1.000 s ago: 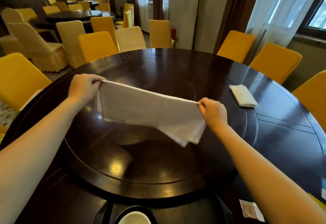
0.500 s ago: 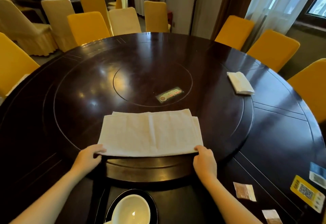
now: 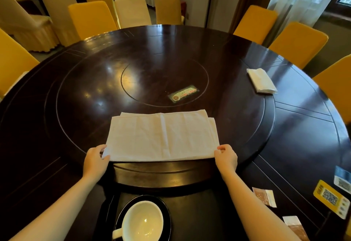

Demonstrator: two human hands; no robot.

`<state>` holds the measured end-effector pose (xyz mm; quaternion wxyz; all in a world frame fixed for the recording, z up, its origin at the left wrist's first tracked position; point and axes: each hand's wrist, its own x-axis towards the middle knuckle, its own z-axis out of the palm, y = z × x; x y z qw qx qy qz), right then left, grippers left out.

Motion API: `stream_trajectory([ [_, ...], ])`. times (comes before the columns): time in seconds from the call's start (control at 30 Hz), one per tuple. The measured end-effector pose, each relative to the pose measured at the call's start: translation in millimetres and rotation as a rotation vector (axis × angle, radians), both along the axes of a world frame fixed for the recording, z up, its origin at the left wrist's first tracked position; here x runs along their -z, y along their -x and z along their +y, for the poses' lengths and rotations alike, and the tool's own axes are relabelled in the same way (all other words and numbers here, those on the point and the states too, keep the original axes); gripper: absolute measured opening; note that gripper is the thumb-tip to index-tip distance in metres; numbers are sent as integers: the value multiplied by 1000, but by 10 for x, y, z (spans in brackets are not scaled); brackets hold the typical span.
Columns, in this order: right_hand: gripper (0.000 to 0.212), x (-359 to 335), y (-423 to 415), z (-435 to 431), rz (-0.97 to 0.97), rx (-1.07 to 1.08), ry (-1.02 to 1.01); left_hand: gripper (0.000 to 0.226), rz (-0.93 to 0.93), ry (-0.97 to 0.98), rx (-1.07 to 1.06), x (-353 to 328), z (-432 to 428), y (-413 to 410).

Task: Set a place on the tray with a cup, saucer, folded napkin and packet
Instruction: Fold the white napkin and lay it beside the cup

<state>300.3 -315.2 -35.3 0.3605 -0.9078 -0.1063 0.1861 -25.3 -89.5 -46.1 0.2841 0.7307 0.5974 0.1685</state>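
Now-flat napkin point(image 3: 161, 136), no longer aloft

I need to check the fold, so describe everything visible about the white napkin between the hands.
The napkin is white cloth, folded into a wide rectangle of several layers, the lower layers' edges offset at the far side and right end. Faint creases cross it. It lies flat on the raised dark turntable, near edge close to its rim. The left hand pinches its near left corner, the right hand its near right corner. Nothing else touches it.
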Motion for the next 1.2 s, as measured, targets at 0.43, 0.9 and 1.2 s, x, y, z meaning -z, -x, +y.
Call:
stream_trajectory([
  [0.43, 17, -7, 60, -133, -73, 4, 8, 35, -23, -2, -47, 42, 67, -80],
  [0.9, 28, 48, 272, -330, -274, 2, 314, 40, -135, 76, -85, 75, 142, -114],
  [1.2, 28, 89, 335, -315, -359, -25, 481, 33, -126, 32, -5, 58, 129, -133],
])
